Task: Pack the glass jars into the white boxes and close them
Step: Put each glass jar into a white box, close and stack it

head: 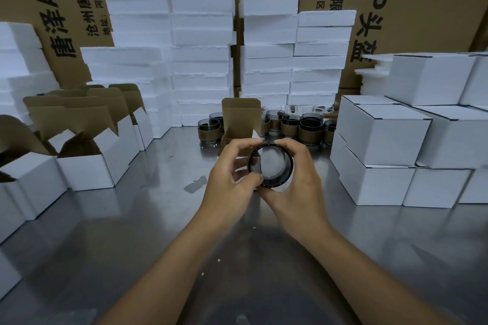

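Note:
A smoky glass jar (272, 166) lies on its side between both hands above the steel table, its mouth turned toward me. My left hand (229, 174) curls around its left rim, and my right hand (295, 179) wraps its right side. Directly behind the jar stands an open white box (239, 124) with its brown flap raised; the hands hide its lower part. Several more jars (290, 124) with brown sleeves stand in a group behind that box.
Open white boxes (87, 163) with raised flaps line the left side. Closed white boxes (383, 134) are stacked at the right. White foam blocks (200, 60) and brown cartons (422, 8) form a wall at the back. The steel table (132, 232) spreads in front.

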{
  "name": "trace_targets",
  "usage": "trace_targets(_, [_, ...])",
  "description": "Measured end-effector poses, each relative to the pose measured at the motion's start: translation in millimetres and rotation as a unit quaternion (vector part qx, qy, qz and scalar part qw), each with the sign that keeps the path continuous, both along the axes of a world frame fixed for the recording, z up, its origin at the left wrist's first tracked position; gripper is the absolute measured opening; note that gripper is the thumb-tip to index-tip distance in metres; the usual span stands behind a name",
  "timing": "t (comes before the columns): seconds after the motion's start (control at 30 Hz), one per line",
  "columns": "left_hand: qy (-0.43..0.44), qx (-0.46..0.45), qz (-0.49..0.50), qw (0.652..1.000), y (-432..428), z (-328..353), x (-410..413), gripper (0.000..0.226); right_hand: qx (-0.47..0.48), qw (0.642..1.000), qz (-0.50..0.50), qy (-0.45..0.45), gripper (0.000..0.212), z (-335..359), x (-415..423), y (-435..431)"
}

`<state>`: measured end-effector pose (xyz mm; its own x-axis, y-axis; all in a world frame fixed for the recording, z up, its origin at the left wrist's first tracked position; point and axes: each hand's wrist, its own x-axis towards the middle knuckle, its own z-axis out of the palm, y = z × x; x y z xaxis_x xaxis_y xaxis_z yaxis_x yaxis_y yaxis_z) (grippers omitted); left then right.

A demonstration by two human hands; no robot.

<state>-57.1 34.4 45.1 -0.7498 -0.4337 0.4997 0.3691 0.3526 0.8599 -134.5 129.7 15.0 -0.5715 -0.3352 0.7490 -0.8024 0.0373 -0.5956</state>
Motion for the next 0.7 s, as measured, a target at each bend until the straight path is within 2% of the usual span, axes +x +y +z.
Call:
trace_targets(0.4, [-0.018, -0.013, 0.005, 1.0, -6.6, -6.8, -5.7, 0.036, -0.058, 0.991, 0.041, -0.116, 0.065, 4.9, 2.9, -1.0])
trace_targets(0.53, [-0.036, 0.015, -0.005, 0.999, -7.8, -8.1, -7.8, 0.044, -0.037, 0.988, 0.054, -0.137, 0.065, 6.2, 3.7, -1.1])
trace_targets(0.6, [-0.044, 0.015, -0.004, 0.999, -8.3, -8.2, -7.8, 0.044, -0.032, 0.984, 0.066, -0.162, 0.058, 6.3, 3.3, -1.0])
trace_targets(0.7, [-0.042, 0.024, -0.011, 0.999, -8.7, -8.0, -7.3, 0.043, -0.034, 0.969, 0.088, -0.229, 0.033, 9.7, 2.0, -0.1])
